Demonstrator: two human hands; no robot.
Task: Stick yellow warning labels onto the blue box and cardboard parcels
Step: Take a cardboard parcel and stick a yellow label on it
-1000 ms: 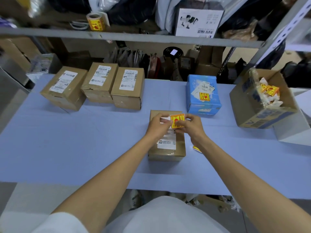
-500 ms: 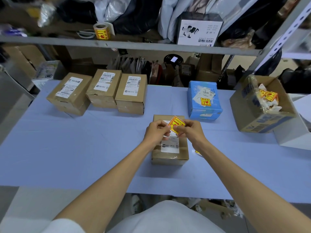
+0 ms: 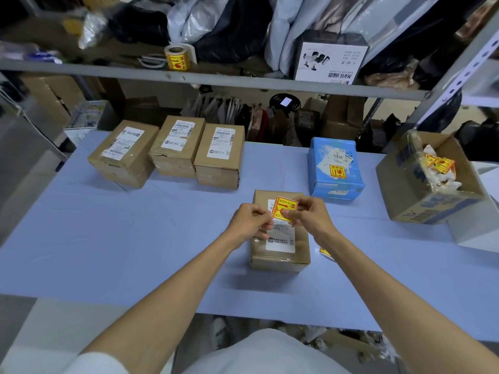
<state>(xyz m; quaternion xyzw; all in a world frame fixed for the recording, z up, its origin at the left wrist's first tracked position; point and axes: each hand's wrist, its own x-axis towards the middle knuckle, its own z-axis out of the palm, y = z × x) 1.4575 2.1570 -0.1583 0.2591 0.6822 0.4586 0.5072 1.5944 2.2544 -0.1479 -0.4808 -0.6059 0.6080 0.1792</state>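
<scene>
A yellow warning label is held between my two hands just above a small cardboard parcel in the middle of the table. My left hand pinches its lower left edge and my right hand grips its right side. The label is turned on end and tilted. The blue box stands behind to the right with a yellow label stuck on its top. Three cardboard parcels with white shipping labels sit in a row at the back left.
An open carton with crumpled label backings stands at the right edge. Another yellow label lies on the blue table beside the near parcel. A roll of labels rests on the shelf above.
The label has turned from lying flat and level to standing on end and tilted between my fingers. My hands have stayed over the near parcel.
</scene>
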